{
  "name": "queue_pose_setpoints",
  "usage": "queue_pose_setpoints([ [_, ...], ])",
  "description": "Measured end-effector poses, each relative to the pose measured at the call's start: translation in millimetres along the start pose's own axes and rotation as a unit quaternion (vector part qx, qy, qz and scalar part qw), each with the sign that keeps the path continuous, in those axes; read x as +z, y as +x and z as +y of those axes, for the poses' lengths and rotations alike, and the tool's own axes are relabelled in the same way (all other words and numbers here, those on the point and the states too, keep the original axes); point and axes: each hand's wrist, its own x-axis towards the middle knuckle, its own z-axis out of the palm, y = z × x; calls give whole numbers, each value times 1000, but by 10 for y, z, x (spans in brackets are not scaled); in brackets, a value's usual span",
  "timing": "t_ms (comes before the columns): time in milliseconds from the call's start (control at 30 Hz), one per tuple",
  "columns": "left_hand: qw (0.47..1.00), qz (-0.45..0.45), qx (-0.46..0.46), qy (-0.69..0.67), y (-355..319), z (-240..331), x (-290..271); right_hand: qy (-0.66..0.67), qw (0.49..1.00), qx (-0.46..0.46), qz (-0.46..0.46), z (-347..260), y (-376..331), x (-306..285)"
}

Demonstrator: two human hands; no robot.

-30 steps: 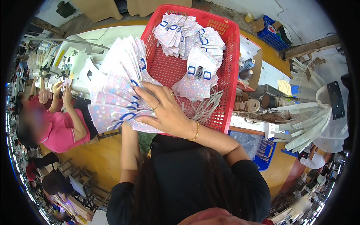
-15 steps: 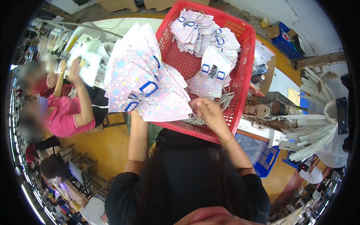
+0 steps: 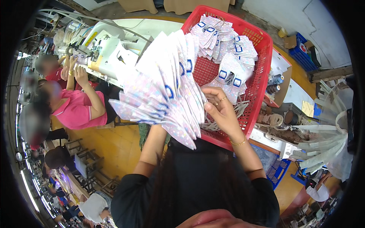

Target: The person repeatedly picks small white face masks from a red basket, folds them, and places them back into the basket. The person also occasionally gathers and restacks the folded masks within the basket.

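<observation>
A thick fanned bundle of pale pink star-printed fabric pieces, several with blue rectangular patches, is held up before me. My left hand is under it, with its fingers hidden; only the left wrist and forearm show below. My right hand is at the bundle's right edge, thumb and forefinger apart and their tips against or very near the edges. Behind it, a red plastic basket contains more stacks of the same pieces and loose pale strips.
At the left, a white sewing machine stands on a table beside a co-worker in a pink shirt. Right of the basket are thread cones and a white socket box. A blue crate sits lower right.
The bundle has tipped and spread into a fan, showing the edges of its layers. My right hand has opened somewhat at its edge. The view has shifted, with the basket now farther right.
</observation>
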Motion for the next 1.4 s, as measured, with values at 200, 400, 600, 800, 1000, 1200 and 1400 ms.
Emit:
queue_pose_setpoints([
  [200,1000,12,-14,-23,-3,-313,99,-153,987,-42,16,-167,-133,-100],
  [400,1000,15,-11,-7,38,-278,92,-191,976,-67,79,-286,-206,-54],
  [600,1000,5,10,20,166,41,44,-321,908,-271,5,-811,-94,-39],
  [800,1000,8,7,24,186,72,5,-152,872,-457,-91,-1334,-62,568],
  [1000,1000,8,17,11,174,59,46,-115,863,-485,-89,-1355,-47,689],
  [1200,1000,21,20,-4,53,5,9,-90,900,-418,-85,-1281,-98,634],
  [1400,999,23,26,-14,24,-2,10,-38,913,-395,-93,-1191,-143,718],
])
